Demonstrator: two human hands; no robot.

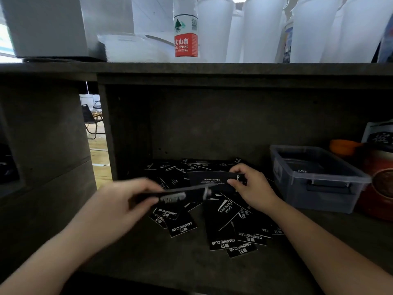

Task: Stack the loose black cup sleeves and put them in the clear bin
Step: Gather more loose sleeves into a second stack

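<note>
Several loose black cup sleeves (223, 226) with white print lie scattered on the dark lower shelf. My left hand (119, 203) grips a thin stack of sleeves (176, 193), blurred, held nearly flat above the pile. My right hand (251, 186) pinches one sleeve (212, 180) by its right end, printed face toward me, just behind the left hand's stack. The clear bin (331, 184) stands to the right on the same shelf, open at the top, with a few dark sleeves inside.
A dark shelf board (191, 68) runs overhead, carrying a water bottle (186, 33), white cups (263, 30) and a white box (44, 26). Right of the bin stand an orange object (342, 146) and a red-brown can (380, 184). A wooden wall (42, 145) bounds the left.
</note>
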